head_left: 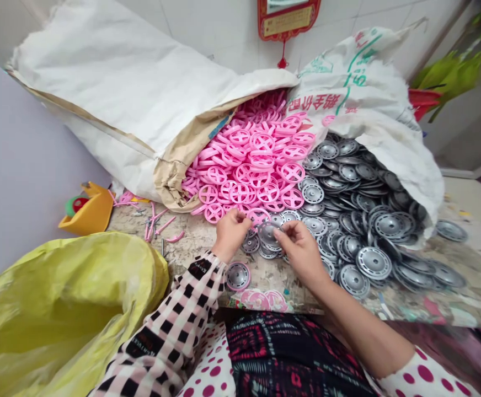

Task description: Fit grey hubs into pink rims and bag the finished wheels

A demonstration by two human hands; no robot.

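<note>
My left hand (231, 232) is closed, thumb and fingers pinched at the edge of a pink plastic wheel (258, 215) with spokes. Between the thumb and fingers of my right hand (300, 249) is a grey wheel cover (268, 236), tilted, close beside that pink wheel. Under both hands lie more loose grey covers. A grey cover with a pink rim around it (238, 275) rests on the table near my left wrist. Behind my hands is a heap of pink wheels (261, 165), and to the right a heap of grey covers (348, 193).
A white sack (112, 94) spills the pink wheels; another printed sack (393, 143) spills the grey covers. An open yellow bag (141, 259) stands at the left front. An orange container (95, 207) and pink scraps (153, 220) lie on the worn table (194, 237).
</note>
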